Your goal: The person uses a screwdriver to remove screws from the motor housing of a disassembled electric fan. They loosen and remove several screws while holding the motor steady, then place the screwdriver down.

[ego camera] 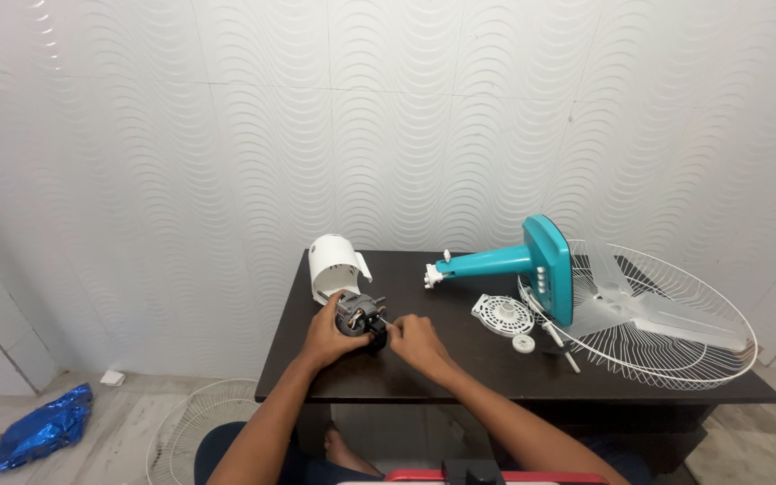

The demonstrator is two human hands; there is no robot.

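My left hand [330, 334] grips a small grey fan motor [358, 313] on the dark table [496, 377], near its left front. My right hand [416, 340] is closed at the motor's right side, pinching at its shaft end; what it pinches is too small to tell. Just behind the motor lies the white rounded motor cover [334, 263].
A teal fan stand with base [532, 260] lies on its side mid-table. A white round plate [502, 314], a small white cap [523, 343] and a screwdriver [563, 347] lie beside it. A white wire guard with clear blades [666, 314] overhangs the right. Another guard [195, 418] and blue bag [42, 427] sit on the floor.
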